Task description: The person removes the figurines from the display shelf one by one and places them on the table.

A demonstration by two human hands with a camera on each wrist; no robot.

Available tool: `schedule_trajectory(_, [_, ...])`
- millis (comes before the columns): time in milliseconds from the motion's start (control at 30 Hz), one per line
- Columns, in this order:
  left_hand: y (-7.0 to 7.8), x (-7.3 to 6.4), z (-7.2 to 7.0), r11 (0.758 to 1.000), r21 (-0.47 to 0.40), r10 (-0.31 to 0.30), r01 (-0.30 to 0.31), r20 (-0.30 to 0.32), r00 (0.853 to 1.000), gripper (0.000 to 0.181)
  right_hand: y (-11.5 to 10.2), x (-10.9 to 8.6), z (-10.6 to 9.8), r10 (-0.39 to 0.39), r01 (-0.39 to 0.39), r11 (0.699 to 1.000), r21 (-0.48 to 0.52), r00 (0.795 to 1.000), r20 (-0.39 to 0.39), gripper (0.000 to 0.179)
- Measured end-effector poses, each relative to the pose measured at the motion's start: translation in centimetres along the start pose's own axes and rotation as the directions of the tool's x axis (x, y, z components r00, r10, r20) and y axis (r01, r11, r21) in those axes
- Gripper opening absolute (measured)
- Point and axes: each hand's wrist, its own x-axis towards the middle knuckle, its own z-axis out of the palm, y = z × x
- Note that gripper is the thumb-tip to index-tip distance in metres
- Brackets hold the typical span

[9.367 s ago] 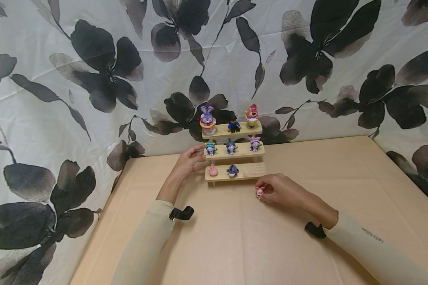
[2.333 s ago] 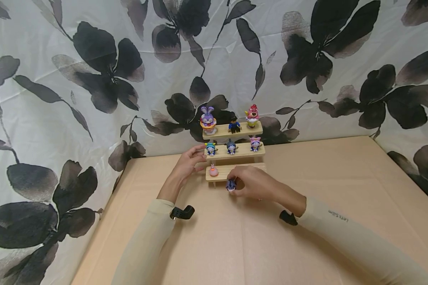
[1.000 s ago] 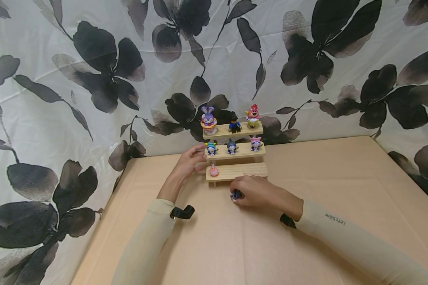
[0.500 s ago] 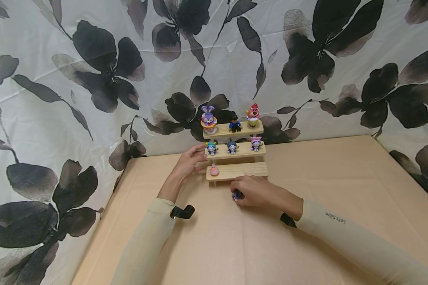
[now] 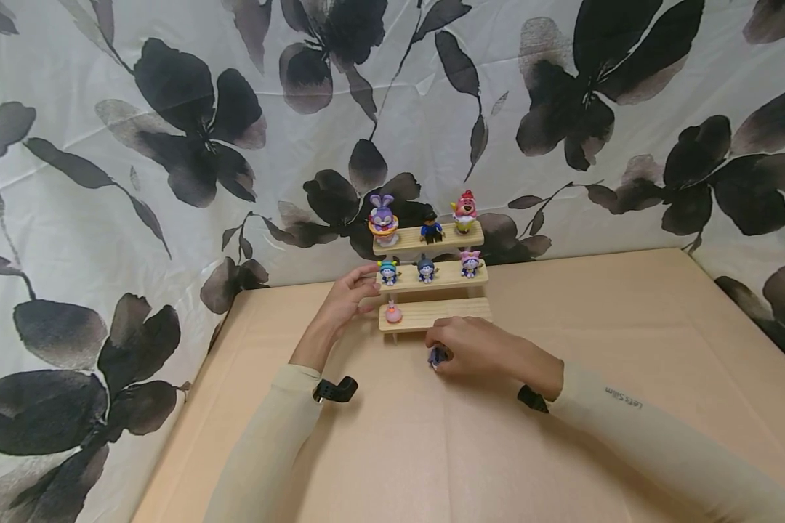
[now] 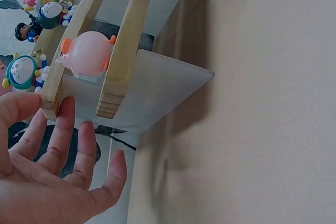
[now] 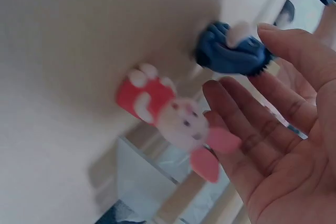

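Observation:
At the left end of a three-tier wooden display shelf (image 5: 454, 312), my left hand (image 5: 343, 305) pinches the middle board, thumb above and fingers below, as the left wrist view shows. My right hand (image 5: 474, 345) is on the table in front of the bottom tier. Its thumb and fingers are spread around a small blue donkey figurine (image 7: 226, 53), which stands blurred beside the fingertips. Close by stands a pink piglet figurine (image 7: 181, 124) in red; the hand hides it in the head view. A round pink bunny-eared figurine (image 5: 393, 312) sits alone on the bottom tier.
Three hooded figurines (image 5: 426, 270) line the middle tier. On top are a purple rabbit (image 5: 383, 218), a blue-clad toy man (image 5: 431, 229) and a pink bear (image 5: 464, 212). A floral cloth (image 5: 432, 138) hangs right behind the tan table (image 5: 379, 450).
My right hand placed the piglet on the table, then took the donkey off the bottom tier and set it down in front. Just now its fingers loosened and rose slightly. My left hand stayed put.

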Motion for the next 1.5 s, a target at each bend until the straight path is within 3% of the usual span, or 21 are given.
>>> schedule_trajectory(333, [0.0,0.0,0.0,1.0,0.018,0.002,-0.001,-0.007,1.0,0.046,0.3,0.9,-1.9,0.006,0.014,0.989,0.145,0.991,-0.132,0.018])
schedule_trajectory(733, [0.0,0.0,0.1,1.0,-0.009,-0.005,0.005,0.0,1.0,0.048,0.1,2.6,-1.9,0.106,-0.015,0.921,0.39,0.971,-0.213,0.031])
schedule_trajectory(1200, [0.1,-0.1,0.0,1.0,-0.012,-0.011,0.011,0.0,1.0,0.047,-1.0,4.4,-1.3,0.186,-0.068,0.911,0.406,0.948,-0.259,0.038])
schedule_trajectory(1500, [0.2,-0.1,0.0,1.0,-0.008,-0.019,0.019,0.004,1.0,0.047,-1.4,5.4,-0.9,0.14,-0.019,0.92,0.392,0.949,-0.284,0.043])
